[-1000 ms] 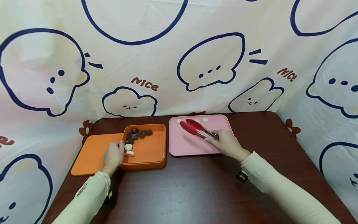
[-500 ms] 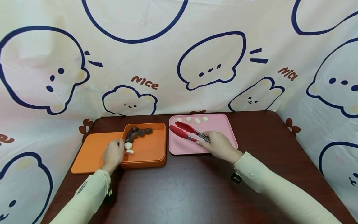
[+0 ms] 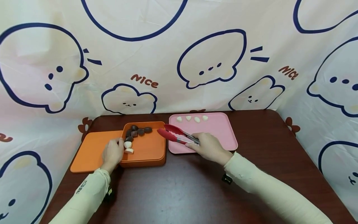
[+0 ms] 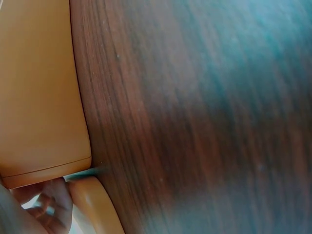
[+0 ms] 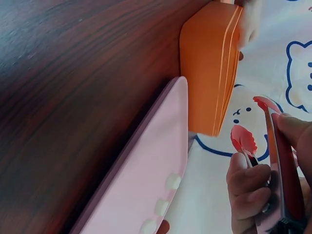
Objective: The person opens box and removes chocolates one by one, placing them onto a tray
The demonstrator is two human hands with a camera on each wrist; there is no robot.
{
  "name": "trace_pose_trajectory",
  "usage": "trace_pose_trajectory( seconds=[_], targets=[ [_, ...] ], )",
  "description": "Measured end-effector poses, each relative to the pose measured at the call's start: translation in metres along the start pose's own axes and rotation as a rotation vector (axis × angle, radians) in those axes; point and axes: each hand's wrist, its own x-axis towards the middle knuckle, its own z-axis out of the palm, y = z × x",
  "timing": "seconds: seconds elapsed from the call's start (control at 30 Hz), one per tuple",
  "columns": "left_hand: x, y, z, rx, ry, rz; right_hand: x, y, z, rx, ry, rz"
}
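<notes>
Front counter (image 3: 179,193): bare wood, open to either hand.
Box (image 3: 145,149): walls rose around its pieces, crowded far-left; right half open.
Tray (image 3: 221,133): low rim; bits along the far edge.
Behind: cloth (image 3: 179,62) closed off the back.

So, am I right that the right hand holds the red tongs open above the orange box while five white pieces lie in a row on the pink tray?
Not quite: the head view shows four white pieces on the pink tray, not five. The right hand does hold the red tongs open at the orange box.
</notes>
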Motion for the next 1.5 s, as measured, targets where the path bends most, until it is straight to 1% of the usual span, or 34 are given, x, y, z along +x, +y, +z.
trace_pose_trajectory(
  seconds=[0.2,0.53,0.7,0.83,1.07,1.27,1.5],
  targets=[
    [0.0,0.0,0.001,-0.002,0.0,-0.003,0.002,-0.01,0.006,-0.006,-0.017,-0.006],
    [0.002,-0.002,0.001,-0.01,-0.001,-0.01,0.007,-0.023,0.019,0.004,-0.07,-0.024],
    [0.002,-0.001,0.001,-0.001,-0.003,0.0,0.008,-0.03,0.024,0.007,-0.091,-0.031],
    [0.002,-0.001,0.002,-0.003,-0.006,0.001,0.01,-0.036,0.027,0.003,-0.107,-0.047],
    [0.002,0.0,0.0,-0.003,-0.013,-0.016,0.016,-0.05,0.031,-0.001,-0.144,-0.078],
    [0.003,-0.001,0.001,-0.008,-0.01,-0.015,0.024,-0.065,0.038,-0.004,-0.203,-0.066],
    [0.003,-0.002,0.0,-0.007,0.006,-0.01,0.035,-0.079,0.048,-0.075,-0.242,-0.036]
  ],
)
